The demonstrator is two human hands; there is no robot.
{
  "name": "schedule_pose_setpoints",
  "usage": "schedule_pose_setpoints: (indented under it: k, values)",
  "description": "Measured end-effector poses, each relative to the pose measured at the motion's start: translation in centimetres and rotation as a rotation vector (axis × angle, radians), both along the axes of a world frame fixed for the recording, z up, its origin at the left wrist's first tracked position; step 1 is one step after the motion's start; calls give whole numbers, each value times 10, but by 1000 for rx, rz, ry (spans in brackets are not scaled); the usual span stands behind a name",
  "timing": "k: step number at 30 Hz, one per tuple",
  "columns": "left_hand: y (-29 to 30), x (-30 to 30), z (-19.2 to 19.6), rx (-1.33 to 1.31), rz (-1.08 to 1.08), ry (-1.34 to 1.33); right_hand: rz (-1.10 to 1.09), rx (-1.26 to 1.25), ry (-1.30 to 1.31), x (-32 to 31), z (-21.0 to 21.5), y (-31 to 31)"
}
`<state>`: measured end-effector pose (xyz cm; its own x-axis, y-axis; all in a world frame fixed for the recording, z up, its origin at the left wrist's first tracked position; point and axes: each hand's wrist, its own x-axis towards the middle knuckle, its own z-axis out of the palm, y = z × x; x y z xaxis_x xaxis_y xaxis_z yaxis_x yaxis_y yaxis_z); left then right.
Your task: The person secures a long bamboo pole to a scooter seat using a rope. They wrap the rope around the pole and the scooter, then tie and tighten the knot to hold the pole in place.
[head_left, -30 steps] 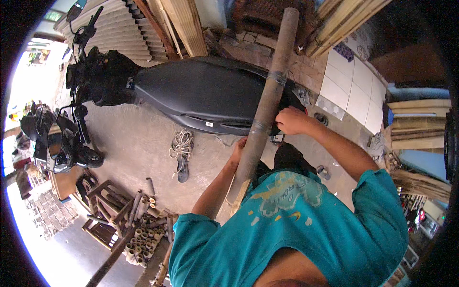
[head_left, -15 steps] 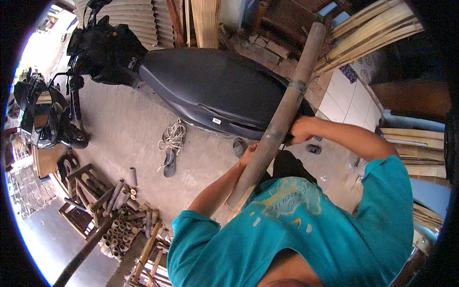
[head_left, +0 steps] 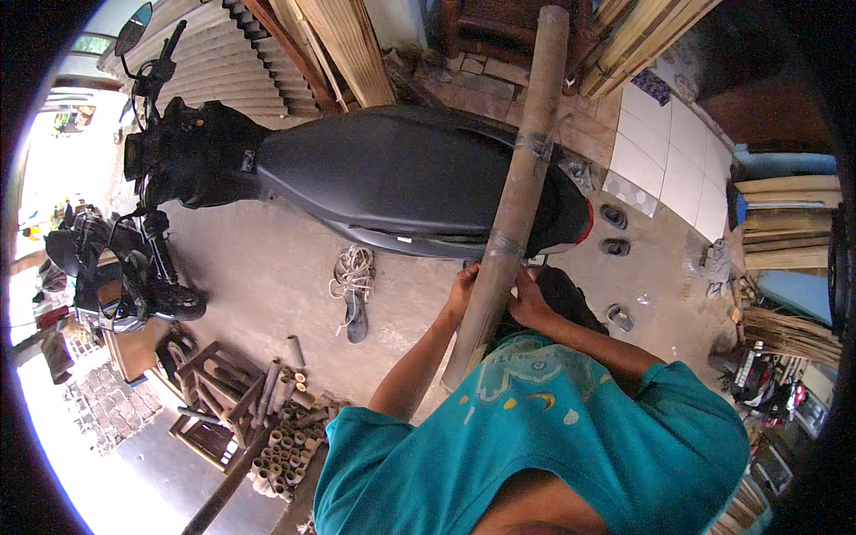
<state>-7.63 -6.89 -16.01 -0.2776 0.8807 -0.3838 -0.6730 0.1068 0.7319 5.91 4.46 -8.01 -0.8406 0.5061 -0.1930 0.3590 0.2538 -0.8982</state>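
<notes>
A long grey-brown pole [head_left: 526, 169] slants in front of me, its far end up past the scooter seat and its near end by my shirt. Two darker bands wrap round it, the lower one [head_left: 506, 245] just above my hands. My left hand [head_left: 463, 290] is closed against the pole's left side, fingertips partly hidden. On its right side my right hand [head_left: 530, 301] has its fingers drawn together close to the pole; whatever is between them is hidden. Beyond and under the pole stands a black scooter [head_left: 383, 174].
A sandal with tangled white cord [head_left: 355, 276] lies left of my hands. Several dark sandals [head_left: 613, 232] are at right. Lower left, a wooden stool [head_left: 214, 388] stands beside a pile of cut tubes [head_left: 287, 450]. Split bamboo strips [head_left: 789, 223] are stacked at right.
My right hand has come in from farther out on the right to the pole, just across from the left hand. The view has shifted, and the pole stands a little steeper.
</notes>
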Motion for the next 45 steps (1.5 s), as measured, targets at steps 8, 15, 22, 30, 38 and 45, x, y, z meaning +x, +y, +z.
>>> schedule_pose_setpoints:
  k: [8, 15, 22, 30, 38, 45]
  values:
    - [-20, -11, 13, -89, -91, 359, -118, -502, 225, -13, -97, -18]
    - [-97, 12, 71, -596, 347, 665, 20, 77, 252, -21, -102, -22]
    - [-205, 132, 208, -1040, 123, 1090, -239, -362, 428, -47, -213, -31]
    - [-288, 188, 177, -1121, 5, 1334, -308, -242, 416, -64, -169, -40]
    - [-307, 150, 165, -728, -136, 1281, -410, -205, 371, -56, -146, -39]
    - [-312, 147, 132, -685, -124, 1209, -462, -217, 366, -54, -121, -72]
